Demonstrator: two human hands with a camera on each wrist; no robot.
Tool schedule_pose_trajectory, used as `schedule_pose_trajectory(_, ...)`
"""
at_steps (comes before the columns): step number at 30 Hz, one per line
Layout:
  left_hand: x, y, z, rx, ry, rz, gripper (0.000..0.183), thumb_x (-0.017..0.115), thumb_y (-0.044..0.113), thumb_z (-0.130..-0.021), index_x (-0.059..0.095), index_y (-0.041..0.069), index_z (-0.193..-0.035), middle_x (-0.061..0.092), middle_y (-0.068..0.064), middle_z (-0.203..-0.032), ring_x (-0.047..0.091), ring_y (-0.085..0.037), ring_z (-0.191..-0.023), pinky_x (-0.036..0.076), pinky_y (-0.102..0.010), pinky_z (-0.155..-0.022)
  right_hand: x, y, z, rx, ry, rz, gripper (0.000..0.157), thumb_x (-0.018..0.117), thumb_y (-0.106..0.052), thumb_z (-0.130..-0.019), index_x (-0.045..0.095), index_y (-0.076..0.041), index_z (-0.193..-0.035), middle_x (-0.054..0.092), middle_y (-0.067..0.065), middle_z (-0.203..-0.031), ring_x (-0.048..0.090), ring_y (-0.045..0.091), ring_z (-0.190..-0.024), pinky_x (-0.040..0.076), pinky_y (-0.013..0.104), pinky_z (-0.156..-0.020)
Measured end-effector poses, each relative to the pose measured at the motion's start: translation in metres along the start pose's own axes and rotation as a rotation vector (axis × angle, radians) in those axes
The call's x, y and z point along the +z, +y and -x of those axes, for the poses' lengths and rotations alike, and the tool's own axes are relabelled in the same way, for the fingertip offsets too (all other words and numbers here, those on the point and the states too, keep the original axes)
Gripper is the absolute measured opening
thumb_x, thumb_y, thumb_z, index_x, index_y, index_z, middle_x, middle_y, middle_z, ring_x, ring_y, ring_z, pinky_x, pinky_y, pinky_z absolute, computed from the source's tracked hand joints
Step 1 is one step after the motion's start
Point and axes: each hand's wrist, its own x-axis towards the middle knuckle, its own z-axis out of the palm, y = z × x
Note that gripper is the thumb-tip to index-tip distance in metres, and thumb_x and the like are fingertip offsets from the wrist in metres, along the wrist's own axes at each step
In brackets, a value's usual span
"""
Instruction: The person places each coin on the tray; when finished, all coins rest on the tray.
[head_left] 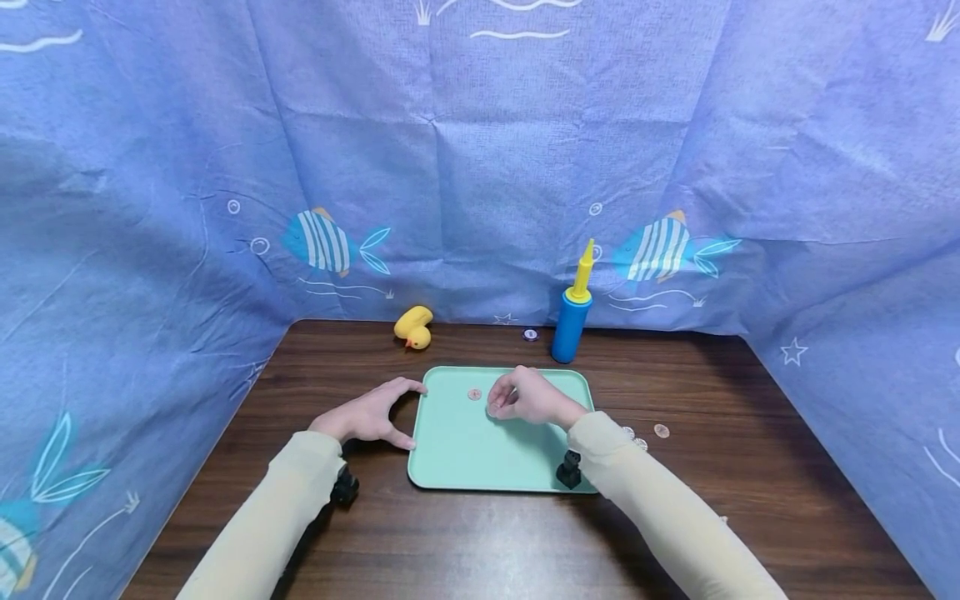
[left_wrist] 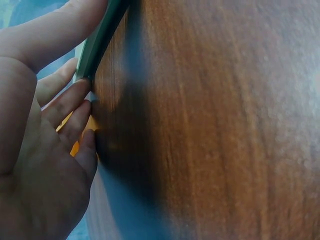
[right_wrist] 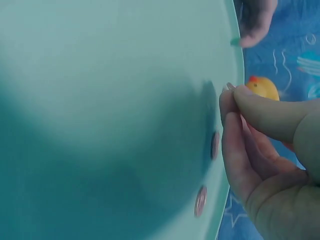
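A pale green tray lies on the table. My left hand rests at its left side with thumb and fingers spread apart, tips touching the rim. Over the tray's back half, my right hand pinches a small coin between thumb and index finger; only its edge shows. A copper-coloured coin lies on the tray left of the right hand. The right wrist view shows two coins on the tray, one coin under the fingers and another coin further along.
Right of the tray lie several coins, some partly behind the right sleeve. Behind it are a yellow rubber duck, a bottle cap and an upright blue pump with yellow nozzle. A blue fish-patterned cloth hangs around the table.
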Motion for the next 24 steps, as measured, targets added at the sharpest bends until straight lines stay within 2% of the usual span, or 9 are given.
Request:
schedule_pose_trajectory(7,-0.001,0.000,0.001,0.003,-0.003,0.004,0.094,0.092,0.045,-0.081,0.044,0.014,-0.156,0.039,-0.012,-0.162,0.032,-0.036,-0.154,0.031,-0.060,-0.120,0.015,-0.004,-0.009,0.008,0.010,0.079,0.011,0.083,-0.003,-0.090,0.082,-0.007,-0.100,0.077,-0.002,-0.088,0.069,0.006,-0.081,0.058,0.026,-0.078)
schedule_pose_trajectory(24,-0.001,0.001,0.001,0.002,-0.002,0.004,0.093,0.092,0.043,-0.081,0.045,0.014,-0.155,0.038,-0.012,-0.162,0.031,-0.035,-0.154,0.029,-0.060,-0.121,0.024,-0.007,-0.006,0.004,0.038,0.181,0.005,0.084,-0.015,-0.092,0.082,-0.010,-0.093,0.076,-0.005,-0.084,0.068,0.007,-0.079,0.057,0.029,-0.076)
